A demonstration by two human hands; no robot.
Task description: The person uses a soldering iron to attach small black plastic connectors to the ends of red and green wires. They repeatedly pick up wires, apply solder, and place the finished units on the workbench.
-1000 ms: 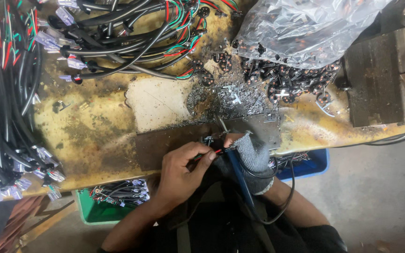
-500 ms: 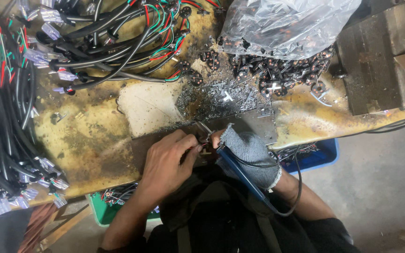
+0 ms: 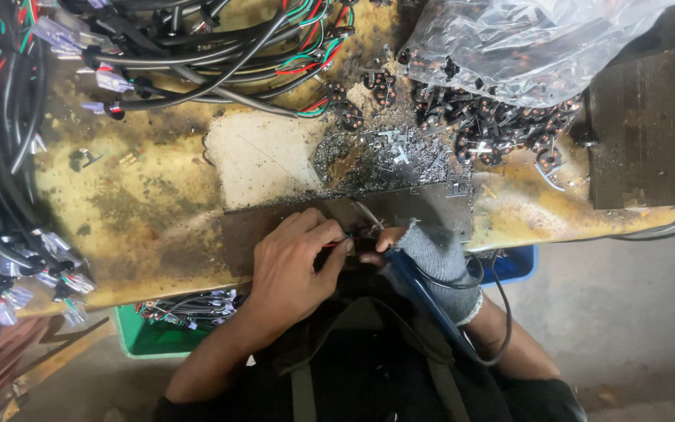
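Observation:
My bare left hand [image 3: 294,266] rests on a dark metal plate [image 3: 259,227] at the bench's front edge, fingers pinched on a thin red wire [image 3: 336,244] and a small dark part. My right hand [image 3: 431,262], in a grey fingerless glove, grips a blue-handled soldering iron [image 3: 423,301] whose metal tip [image 3: 367,214] points at the same spot. The two hands almost touch. A black cord loops round the right wrist.
A worn yellow bench [image 3: 126,203] carries bundles of black cables with red and green wires [image 3: 197,47], a pile of solder scraps [image 3: 384,156], small copper-tabbed parts [image 3: 494,129] spilling from a clear plastic bag [image 3: 525,39]. A dark block [image 3: 642,133] stands right. Green [image 3: 150,340] and blue [image 3: 513,266] bins sit below.
The view has shifted up and left over the bench. Both hands have drawn closer together on the dark plate, the iron's tip staying at the pinched wire.

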